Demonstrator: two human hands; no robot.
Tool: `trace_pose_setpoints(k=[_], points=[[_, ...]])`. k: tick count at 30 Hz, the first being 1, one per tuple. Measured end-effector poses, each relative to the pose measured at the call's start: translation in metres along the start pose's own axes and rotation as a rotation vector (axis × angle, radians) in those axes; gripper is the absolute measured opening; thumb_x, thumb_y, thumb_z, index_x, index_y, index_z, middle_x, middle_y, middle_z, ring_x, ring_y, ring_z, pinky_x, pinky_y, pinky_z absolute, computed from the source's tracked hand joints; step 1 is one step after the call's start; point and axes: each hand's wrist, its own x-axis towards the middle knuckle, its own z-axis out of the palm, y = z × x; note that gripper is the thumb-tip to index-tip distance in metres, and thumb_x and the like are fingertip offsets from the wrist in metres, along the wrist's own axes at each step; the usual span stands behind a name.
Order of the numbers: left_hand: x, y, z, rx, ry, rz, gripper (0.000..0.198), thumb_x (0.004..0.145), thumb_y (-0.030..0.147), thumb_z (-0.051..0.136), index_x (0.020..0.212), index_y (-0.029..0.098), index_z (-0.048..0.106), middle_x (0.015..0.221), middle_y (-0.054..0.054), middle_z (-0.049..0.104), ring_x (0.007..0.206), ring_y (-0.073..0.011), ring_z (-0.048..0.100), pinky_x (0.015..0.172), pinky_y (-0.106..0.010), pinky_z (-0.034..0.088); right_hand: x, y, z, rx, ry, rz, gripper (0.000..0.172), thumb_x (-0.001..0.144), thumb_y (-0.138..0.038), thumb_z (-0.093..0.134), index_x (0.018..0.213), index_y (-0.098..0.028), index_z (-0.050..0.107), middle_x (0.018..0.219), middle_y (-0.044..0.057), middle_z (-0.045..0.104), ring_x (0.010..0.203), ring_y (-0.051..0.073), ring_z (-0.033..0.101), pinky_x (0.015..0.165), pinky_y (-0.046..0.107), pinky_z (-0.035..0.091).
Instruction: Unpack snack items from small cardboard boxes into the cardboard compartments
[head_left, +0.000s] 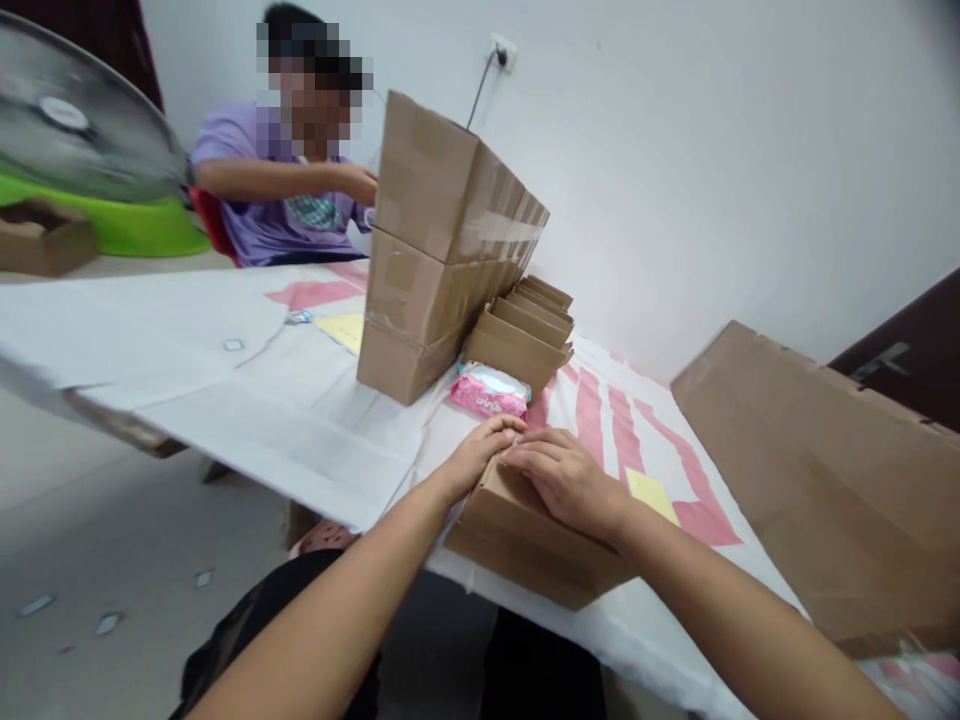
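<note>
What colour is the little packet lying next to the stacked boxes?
Pink and white. The packet shows best in the head view, beside the stacked boxes.

Left hand point(480, 452) and right hand point(566, 480) flat on small cardboard box point(517, 535); pink packet point(489, 391) just beyond

Bright, even light; edges warped and blurred.

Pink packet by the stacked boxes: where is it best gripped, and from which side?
Pinch the pink packet across its long edges from above, on the near side: it lies flat on the table, with boxes close behind it.
</note>
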Motion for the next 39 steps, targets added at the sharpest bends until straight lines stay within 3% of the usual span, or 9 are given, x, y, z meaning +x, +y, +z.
trace_pose_setpoints(k=[4,8,16,18,21,25,29,35,39], points=[[0.0,-0.001,-0.001,0.01,-0.009,-0.004,0.032,0.067,0.036,0.061,0.093,0.018,0.057,0.083,0.001,0.059,0.077,-0.0175,0.053,0.072,-0.029,0.038,0.001,-0.001,0.0,-0.062,0.05,0.007,0.024,0.094,-0.017,0.04,0.099,-0.02,0.063,0.09,0.008,0.066,0.091,0.019,0.055,0.085,0.036,0.044],[0.001,-0.002,-0.002,0.001,-0.014,0.006,0.033,0.067,0.037,0.062,0.092,0.018,0.057,0.081,0.001,0.058,0.075,-0.0165,0.051,0.071,-0.028,0.037,-0.002,-0.004,0.001,-0.083,0.029,-0.003,0.021,0.091,-0.014,0.041,0.096,-0.017,0.062,0.088,0.008,0.063,0.087,0.019,0.051,0.082,0.034,0.043],[-0.002,0.0,-0.001,0.022,-0.008,0.007,0.033,0.067,0.038,0.062,0.092,0.017,0.057,0.077,0.002,0.054,0.07,-0.0148,0.048,0.066,-0.027,0.035,-0.017,-0.014,-0.01,0.123,-0.03,0.107,0.019,0.082,-0.007,0.046,0.084,-0.021,0.059,0.083,0.003,0.06,0.082,0.017,0.051,0.075,0.03,0.043],[-0.003,0.001,0.0,0.025,-0.01,-0.01,0.033,0.067,0.039,0.061,0.093,0.018,0.056,0.077,0.002,0.055,0.07,-0.015,0.048,0.066,-0.027,0.035,-0.02,-0.011,-0.013,0.252,0.005,0.226,0.016,0.08,-0.009,0.048,0.083,-0.021,0.057,0.084,0.002,0.06,0.082,0.016,0.053,0.074,0.029,0.043],[-0.003,0.002,0.001,0.024,-0.012,-0.018,0.033,0.068,0.039,0.061,0.093,0.018,0.056,0.078,0.002,0.056,0.07,-0.0155,0.048,0.066,-0.027,0.036,-0.019,0.001,-0.013,0.428,0.07,0.518,0.008,0.083,-0.022,0.052,0.089,-0.02,0.057,0.078,0.0,0.058,0.073,0.014,0.054,0.066,0.028,0.043],[-0.002,0.002,0.001,0.015,-0.015,-0.002,0.033,0.07,0.04,0.06,0.094,0.018,0.056,0.081,0.001,0.058,0.073,-0.0169,0.051,0.069,-0.028,0.037,-0.006,0.018,-0.007,0.635,-0.013,0.734,0.025,0.079,-0.033,0.059,0.099,-0.019,0.056,0.059,-0.007,0.048,0.052,0.01,0.045,0.05,0.023,0.035],[-0.002,0.001,0.0,0.027,-0.051,0.017,0.033,0.072,0.041,0.058,0.095,0.018,0.057,0.082,0.0,0.059,0.076,-0.0181,0.052,0.071,-0.028,0.037,0.01,0.024,0.0,0.725,-0.042,0.749,0.027,0.071,-0.031,0.066,0.093,-0.018,0.058,0.057,-0.008,0.046,0.049,0.008,0.042,0.048,0.021,0.031],[-0.001,-0.003,-0.004,0.055,-0.02,0.074,0.028,0.075,0.04,0.055,0.093,0.018,0.058,0.087,-0.001,0.06,0.085,-0.0203,0.053,0.077,-0.03,0.038,0.021,0.027,0.006,0.854,0.198,0.675,0.028,0.07,-0.041,0.068,0.077,-0.019,0.051,0.073,-0.002,0.056,0.066,0.012,0.051,0.061,0.025,0.039],[0.0,-0.004,-0.004,0.086,-0.016,0.076,0.027,0.075,0.037,0.054,0.093,0.018,0.059,0.088,-0.002,0.061,0.086,-0.021,0.053,0.078,-0.031,0.039,0.02,0.035,0.007,0.815,0.222,0.681,0.028,0.07,-0.04,0.067,0.077,-0.02,0.05,0.069,-0.003,0.055,0.062,0.011,0.05,0.059,0.025,0.039]])
